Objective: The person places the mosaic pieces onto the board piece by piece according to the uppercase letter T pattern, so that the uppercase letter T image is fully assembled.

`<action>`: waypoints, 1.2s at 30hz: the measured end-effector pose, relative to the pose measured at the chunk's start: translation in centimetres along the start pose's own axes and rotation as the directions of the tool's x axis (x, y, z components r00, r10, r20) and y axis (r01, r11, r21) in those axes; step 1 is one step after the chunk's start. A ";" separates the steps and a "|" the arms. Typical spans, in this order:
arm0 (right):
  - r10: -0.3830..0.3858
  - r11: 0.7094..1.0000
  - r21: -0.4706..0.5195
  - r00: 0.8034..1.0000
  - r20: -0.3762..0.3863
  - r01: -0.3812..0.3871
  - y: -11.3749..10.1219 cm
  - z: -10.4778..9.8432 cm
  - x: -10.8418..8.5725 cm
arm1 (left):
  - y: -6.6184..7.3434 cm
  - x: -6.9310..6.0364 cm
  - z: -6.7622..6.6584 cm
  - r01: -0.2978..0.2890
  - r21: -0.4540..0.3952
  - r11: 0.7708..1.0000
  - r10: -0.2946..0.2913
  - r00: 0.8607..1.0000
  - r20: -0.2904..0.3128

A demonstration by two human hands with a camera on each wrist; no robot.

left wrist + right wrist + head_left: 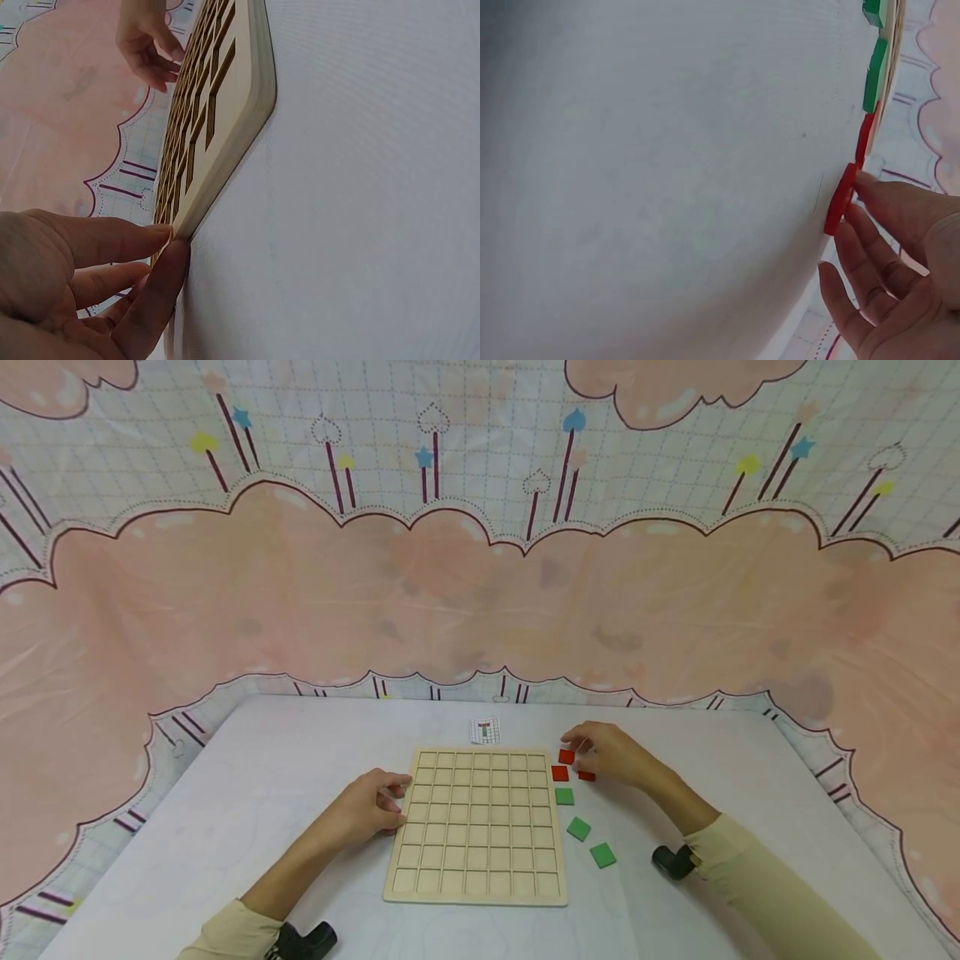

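I have the right hand [611,756] bent at the red square tiles, thumb and fingertips close around one red tile [566,757], though I cannot tell from here whether they pinch it; a second red tile [586,776] sits partly under the fingers, a third [560,773] just beside the board. My left hand [367,806] touches the left edge of the gridded wooden board [480,814], thumb and forefinger apart. Three green tiles [578,828] trail down its right side, and a small printed grid card [484,731] lies beyond its far edge on the white tabletop [247,777]
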State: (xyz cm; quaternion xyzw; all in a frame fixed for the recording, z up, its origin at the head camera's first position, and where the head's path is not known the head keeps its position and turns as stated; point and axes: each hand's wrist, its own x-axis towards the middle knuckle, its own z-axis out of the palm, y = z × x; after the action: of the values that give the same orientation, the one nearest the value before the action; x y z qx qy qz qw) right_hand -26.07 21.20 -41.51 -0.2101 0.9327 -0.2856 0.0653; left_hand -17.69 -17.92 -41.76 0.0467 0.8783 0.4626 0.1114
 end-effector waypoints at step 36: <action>0.037 0.993 -0.116 0.997 0.060 -0.029 -0.1 -0.6 0.9 | -0.2 0.1 -0.1 -0.009 -0.015 1.000 0.009 1.000 0.005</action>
State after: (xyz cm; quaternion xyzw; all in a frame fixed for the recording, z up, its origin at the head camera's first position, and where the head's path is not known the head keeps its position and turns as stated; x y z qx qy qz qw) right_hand -27.02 20.99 -40.93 -0.2069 0.9485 -0.2236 0.0869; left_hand -17.77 -18.10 -41.93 0.0508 0.8742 0.4698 0.1119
